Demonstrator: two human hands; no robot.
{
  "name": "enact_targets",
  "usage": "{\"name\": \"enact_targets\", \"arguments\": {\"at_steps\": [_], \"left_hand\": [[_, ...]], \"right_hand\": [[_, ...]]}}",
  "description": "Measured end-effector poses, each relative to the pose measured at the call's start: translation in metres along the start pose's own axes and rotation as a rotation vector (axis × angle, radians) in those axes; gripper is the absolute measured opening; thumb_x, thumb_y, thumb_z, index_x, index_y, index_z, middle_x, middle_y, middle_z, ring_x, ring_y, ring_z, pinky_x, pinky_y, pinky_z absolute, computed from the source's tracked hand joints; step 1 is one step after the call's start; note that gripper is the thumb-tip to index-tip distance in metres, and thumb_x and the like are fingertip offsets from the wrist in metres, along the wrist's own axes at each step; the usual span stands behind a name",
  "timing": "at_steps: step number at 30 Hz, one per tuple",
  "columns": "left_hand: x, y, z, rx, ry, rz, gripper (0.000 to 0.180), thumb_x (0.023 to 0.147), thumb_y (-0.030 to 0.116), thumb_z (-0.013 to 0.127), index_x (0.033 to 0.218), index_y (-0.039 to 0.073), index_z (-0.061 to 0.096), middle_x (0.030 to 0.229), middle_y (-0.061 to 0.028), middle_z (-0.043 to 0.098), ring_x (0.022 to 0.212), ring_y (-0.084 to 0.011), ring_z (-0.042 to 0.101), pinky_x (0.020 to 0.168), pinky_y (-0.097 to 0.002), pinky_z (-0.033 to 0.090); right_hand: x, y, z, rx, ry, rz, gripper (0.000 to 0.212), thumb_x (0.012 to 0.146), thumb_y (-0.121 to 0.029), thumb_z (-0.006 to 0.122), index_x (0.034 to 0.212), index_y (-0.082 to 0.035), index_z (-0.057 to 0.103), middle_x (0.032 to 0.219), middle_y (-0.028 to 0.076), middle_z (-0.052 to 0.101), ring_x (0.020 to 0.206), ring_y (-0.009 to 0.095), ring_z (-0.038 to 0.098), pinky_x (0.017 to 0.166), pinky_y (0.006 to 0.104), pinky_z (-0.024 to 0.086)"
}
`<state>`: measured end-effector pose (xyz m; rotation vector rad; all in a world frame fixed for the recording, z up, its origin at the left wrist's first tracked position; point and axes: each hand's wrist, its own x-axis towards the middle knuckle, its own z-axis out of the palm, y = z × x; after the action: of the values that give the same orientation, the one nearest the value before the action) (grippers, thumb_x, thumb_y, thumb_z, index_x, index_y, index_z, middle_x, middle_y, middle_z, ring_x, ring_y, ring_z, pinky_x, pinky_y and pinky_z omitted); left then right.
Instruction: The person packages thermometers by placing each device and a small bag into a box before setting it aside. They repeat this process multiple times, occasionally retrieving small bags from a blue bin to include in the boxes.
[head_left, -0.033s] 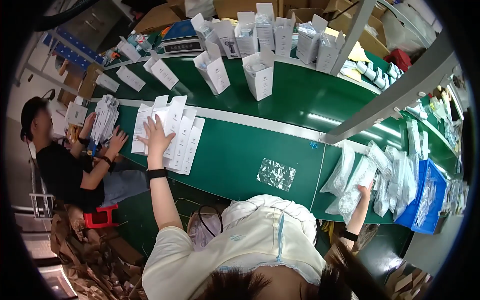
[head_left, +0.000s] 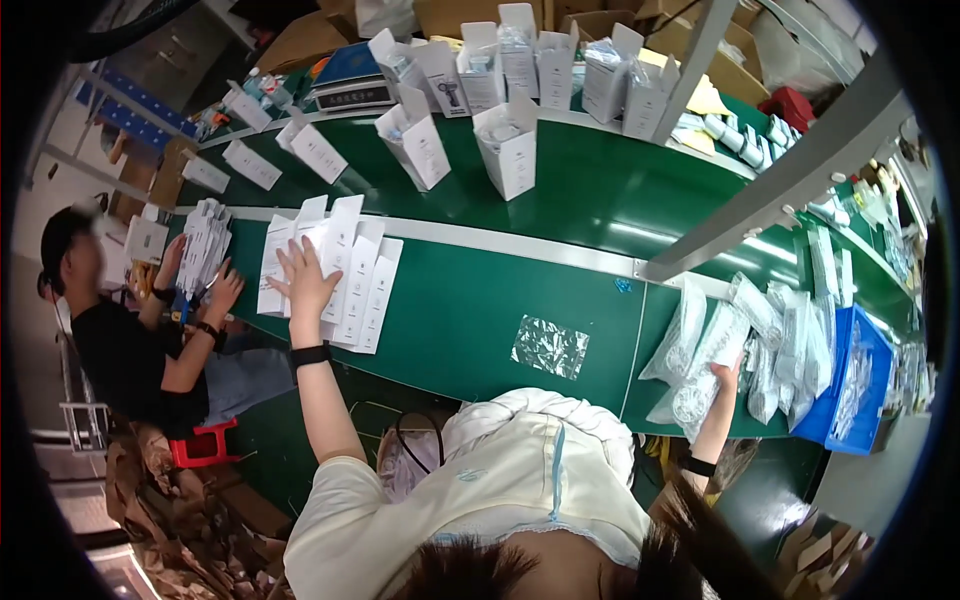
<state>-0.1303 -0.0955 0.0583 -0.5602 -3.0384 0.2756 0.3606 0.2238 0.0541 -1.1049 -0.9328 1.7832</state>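
My left hand [head_left: 310,288] lies with fingers spread on a fan of flat white cartons [head_left: 345,290] at the left of the green table. At the right, my right hand [head_left: 728,374] grips the edge of a clear bubble-wrap bag [head_left: 712,345]; its fingertips are partly hidden by the bag. Another bubble-wrap bag [head_left: 679,340] lies against it on the left, and several more [head_left: 790,345] are heaped on its right. Between my hands, a flat clear plastic bag [head_left: 550,347] rests on the table.
Open white boxes [head_left: 505,150] stand along the green conveyor [head_left: 590,195] ahead, behind a metal rail [head_left: 480,238]. A slanted grey post [head_left: 740,215] rises at the right, near a blue bin [head_left: 846,390]. At the left, a co-worker [head_left: 120,330] handles white cartons [head_left: 203,245].
The whole view has shifted slightly, with the boxes a little further left in it. My left hand stays on the cartons and my right hand stays at the bubble-wrap bag.
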Motion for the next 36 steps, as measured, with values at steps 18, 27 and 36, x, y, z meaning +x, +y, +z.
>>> {"name": "enact_targets", "arguments": {"at_steps": [18,27,36], "left_hand": [[-0.145,0.265,-0.005,-1.839,-0.523,0.943,0.094,0.058,0.010,0.075,0.131,0.005,0.017,0.131,-0.0199,0.027,0.119,-0.0347,0.031,0.096,-0.0420,0.031],[-0.152,0.292,-0.016,-1.133,-0.096,0.971,0.070,0.058,0.009,0.076,0.111,0.009,0.030,0.129,-0.0176,0.030,0.114,-0.0356,0.034,0.091,-0.0425,0.036],[-0.174,0.326,0.021,-1.354,0.158,0.838,0.072,0.057,0.006,0.078,0.105,0.009,0.024,0.126,-0.0228,0.032,0.114,-0.0381,0.034,0.090,-0.0448,0.036]], "right_hand": [[0.034,0.039,0.086,-0.023,-0.486,0.114,0.082,0.062,-0.007,0.055,0.135,-0.011,0.016,0.121,0.011,0.042,0.113,0.027,0.043,0.093,0.0386,0.038],[0.029,-0.027,0.062,0.509,-0.290,-0.177,0.077,0.075,0.003,0.054,0.137,-0.017,0.014,0.128,0.010,0.035,0.117,0.026,0.038,0.098,0.0394,0.032],[0.049,0.037,0.115,-0.390,0.015,-0.834,0.057,0.071,0.002,0.064,0.120,-0.012,0.037,0.113,0.009,0.043,0.102,0.024,0.047,0.086,0.0334,0.039]]}}
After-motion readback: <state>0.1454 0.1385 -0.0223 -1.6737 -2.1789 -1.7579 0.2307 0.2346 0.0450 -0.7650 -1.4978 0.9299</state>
